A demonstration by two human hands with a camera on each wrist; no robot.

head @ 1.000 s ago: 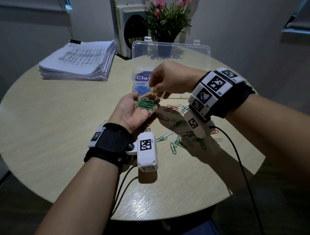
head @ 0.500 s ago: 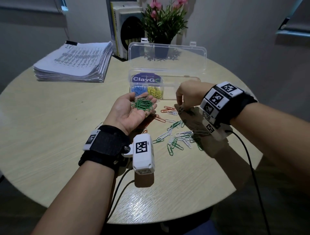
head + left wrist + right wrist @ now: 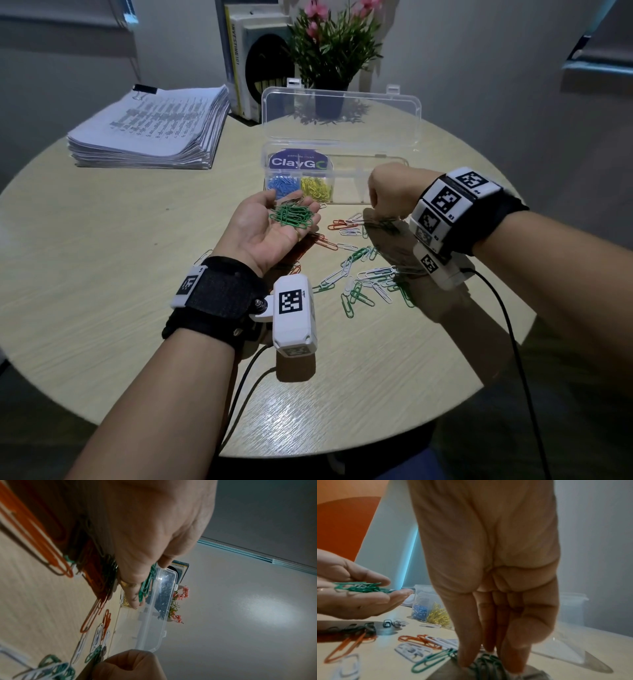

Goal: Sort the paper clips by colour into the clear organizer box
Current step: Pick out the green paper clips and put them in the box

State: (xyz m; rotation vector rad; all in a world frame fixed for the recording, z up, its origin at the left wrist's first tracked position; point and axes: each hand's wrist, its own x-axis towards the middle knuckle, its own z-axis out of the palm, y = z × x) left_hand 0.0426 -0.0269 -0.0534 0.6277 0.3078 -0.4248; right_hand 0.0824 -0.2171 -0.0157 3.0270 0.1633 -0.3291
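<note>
My left hand [image 3: 270, 226] lies palm up above the table, fingers relaxed, with a pile of green paper clips [image 3: 291, 216] on it; the same pile [image 3: 361, 588] shows in the right wrist view. The clear organizer box [image 3: 349, 193] stands open just beyond, with blue clips [image 3: 282, 185] and yellow clips [image 3: 317, 188] in its two left compartments. My right hand [image 3: 378, 219] points down at the table, right of the left hand. Its thumb and fingertips [image 3: 465, 661] close on green clips [image 3: 488, 660] lying there. Loose green, white and orange clips [image 3: 359, 277] are scattered between my wrists.
A thick stack of printed paper [image 3: 154, 130] sits at the back left. Books [image 3: 250, 61] and a potted plant [image 3: 335, 51] stand behind the box's raised lid [image 3: 342, 116]. Cables trail from both wrist cameras over the round table's near edge [image 3: 342, 442].
My right hand has left the box's yellow compartment and come down to the right onto the loose clips. The left hand has kept its green pile in place.
</note>
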